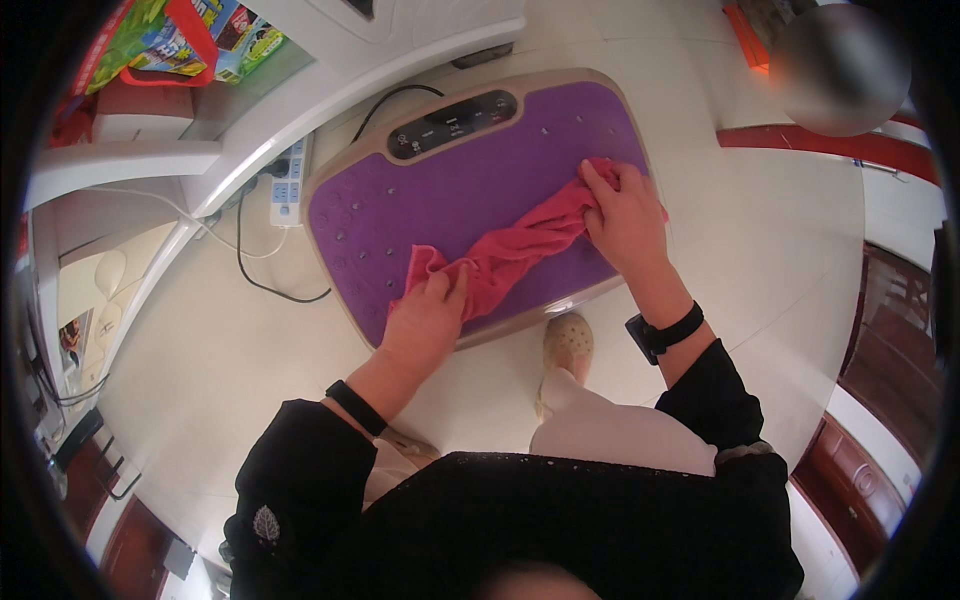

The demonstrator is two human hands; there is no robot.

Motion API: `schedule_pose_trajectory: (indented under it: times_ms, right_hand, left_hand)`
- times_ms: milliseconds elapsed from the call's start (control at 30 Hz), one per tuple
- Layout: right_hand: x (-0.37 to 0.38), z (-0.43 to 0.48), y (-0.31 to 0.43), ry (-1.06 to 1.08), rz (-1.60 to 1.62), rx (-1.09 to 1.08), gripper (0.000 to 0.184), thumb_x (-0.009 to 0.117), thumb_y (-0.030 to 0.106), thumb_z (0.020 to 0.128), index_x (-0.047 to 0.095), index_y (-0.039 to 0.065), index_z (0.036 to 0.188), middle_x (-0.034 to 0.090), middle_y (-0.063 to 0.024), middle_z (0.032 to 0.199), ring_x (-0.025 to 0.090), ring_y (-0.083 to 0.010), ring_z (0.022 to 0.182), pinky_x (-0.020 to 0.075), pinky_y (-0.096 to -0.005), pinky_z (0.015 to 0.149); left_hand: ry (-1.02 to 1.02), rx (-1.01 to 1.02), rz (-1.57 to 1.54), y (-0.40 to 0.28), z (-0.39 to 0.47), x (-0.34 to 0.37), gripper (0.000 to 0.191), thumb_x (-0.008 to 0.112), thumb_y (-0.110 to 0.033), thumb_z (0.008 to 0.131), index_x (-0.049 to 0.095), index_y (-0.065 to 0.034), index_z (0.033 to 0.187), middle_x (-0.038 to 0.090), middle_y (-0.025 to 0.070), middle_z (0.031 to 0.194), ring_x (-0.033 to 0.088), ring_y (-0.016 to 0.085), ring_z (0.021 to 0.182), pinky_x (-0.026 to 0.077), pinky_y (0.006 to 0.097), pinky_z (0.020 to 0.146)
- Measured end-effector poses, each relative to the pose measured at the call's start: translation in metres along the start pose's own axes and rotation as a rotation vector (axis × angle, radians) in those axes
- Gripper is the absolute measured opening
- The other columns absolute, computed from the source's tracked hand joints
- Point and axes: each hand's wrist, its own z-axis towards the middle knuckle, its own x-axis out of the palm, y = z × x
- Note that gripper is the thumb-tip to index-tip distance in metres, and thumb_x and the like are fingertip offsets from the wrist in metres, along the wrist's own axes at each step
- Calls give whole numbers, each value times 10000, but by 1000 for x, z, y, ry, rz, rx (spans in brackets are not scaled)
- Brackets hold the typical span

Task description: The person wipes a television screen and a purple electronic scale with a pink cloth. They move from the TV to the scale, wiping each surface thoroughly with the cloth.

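Note:
A twisted red cloth (529, 234) stretches diagonally across a purple vibration plate (465, 187) with a beige rim. At the cloth's lower left end, my left hand (429, 319) grips it near the plate's front edge. My right hand (626, 217) holds the other end close to the plate's right side, fingers curled over the fabric. Small studs dot the purple surface at left and upper right. A black control panel (452, 124) is set into the plate's far edge. The palms and the cloth inside them are hidden.
Left of the plate lies a white power strip (286, 184) with plugs and a black cable (259, 283) on the tiled floor. White furniture (322, 86) curves along the upper left, holding a colourful bag (187, 45). My shoe (568, 341) stands just before the plate.

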Motion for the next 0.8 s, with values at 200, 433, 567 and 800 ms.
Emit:
schedule_pose_trajectory:
  times_ms: [200,433,567,800]
  right_hand:
    - [-2,-15,-2,52,30,27,576,771,183,795,678,148,1363,607,-149,1155,616,-359,1019,543,-457,871]
    - [3,-23,-2,-68,6,-46,590,778,163,782,671,142,1362,605,-130,1126,599,-337,1014,529,-441,881]
    - [4,-11,-2,-76,-1,-53,592,783,149,778,669,135,1359,607,-116,1109,603,-336,999,535,-438,873]
    - [-14,-7,-5,108,80,37,482,761,190,796,719,152,1276,616,-127,1049,634,-336,976,552,-442,847]
  left_hand:
    - [-41,32,-44,2,1,-2,627,692,-131,900,514,-27,1492,565,145,1067,644,339,947,584,430,799]
    - [-25,20,-55,3,1,-2,646,705,-136,882,516,-26,1491,565,140,1066,641,333,947,580,425,806]
    - [-36,21,-46,2,1,-1,650,696,-119,868,521,-28,1487,572,140,1078,644,328,959,584,427,797]
    - [-19,6,-66,2,2,-3,644,689,-116,860,529,-34,1479,586,150,1105,649,337,979,593,436,781]
